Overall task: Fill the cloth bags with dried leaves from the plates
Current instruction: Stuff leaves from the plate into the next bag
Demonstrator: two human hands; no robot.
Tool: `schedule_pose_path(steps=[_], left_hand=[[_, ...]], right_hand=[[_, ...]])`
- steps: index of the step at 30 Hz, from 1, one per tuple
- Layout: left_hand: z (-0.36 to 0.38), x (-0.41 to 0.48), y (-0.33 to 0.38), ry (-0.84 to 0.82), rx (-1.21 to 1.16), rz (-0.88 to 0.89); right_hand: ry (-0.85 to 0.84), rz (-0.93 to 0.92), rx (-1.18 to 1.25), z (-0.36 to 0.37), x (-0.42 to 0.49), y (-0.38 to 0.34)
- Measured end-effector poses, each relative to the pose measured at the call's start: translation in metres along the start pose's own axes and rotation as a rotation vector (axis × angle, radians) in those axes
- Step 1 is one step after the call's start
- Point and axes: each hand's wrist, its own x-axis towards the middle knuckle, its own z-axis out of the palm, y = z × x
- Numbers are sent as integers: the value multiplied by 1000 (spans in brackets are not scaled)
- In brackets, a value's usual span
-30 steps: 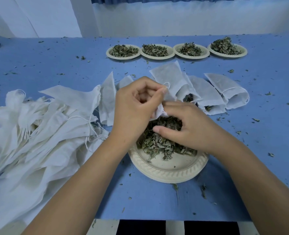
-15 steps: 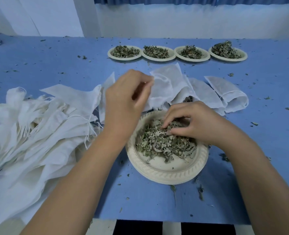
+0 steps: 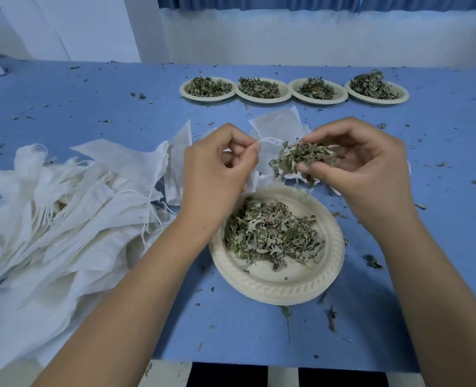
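Here: blue table (image 3: pixel 91 113) leaf-strewn, white wall (image 3: pixel 315 37) behind; left grip (image 3: pixel 220 166) pinches bag (image 3: pixel 265 159), right grip (image 3: pixel 370 166) clutches leaves (image 3: pixel 304 156).

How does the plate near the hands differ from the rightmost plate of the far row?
The near plate has its leaves spread low, with bare bottom showing at the front; the far-right plate carries a taller heap that hides its middle. The near plate stands alone, close to the person; the far-right plate ends a row of four plates. Both are pale, round and hold dried green leaves.
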Motion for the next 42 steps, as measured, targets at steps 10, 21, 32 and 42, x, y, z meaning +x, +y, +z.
schedule_pose_path(steps=[10,21,32,42], left_hand=[[7,-8,3,-27,-93,36],[8,-10,3,-46,-98,60],[7,-10,7,-27,-154,77],[5,-7,4,-20,-169,42]], right_hand=[[20,-286,-542,21,-8,14],[-28,-367,-495,21,-7,12],[-113,-466,-712,21,-9,5],[-136,-292,-750,17,-9,2]])
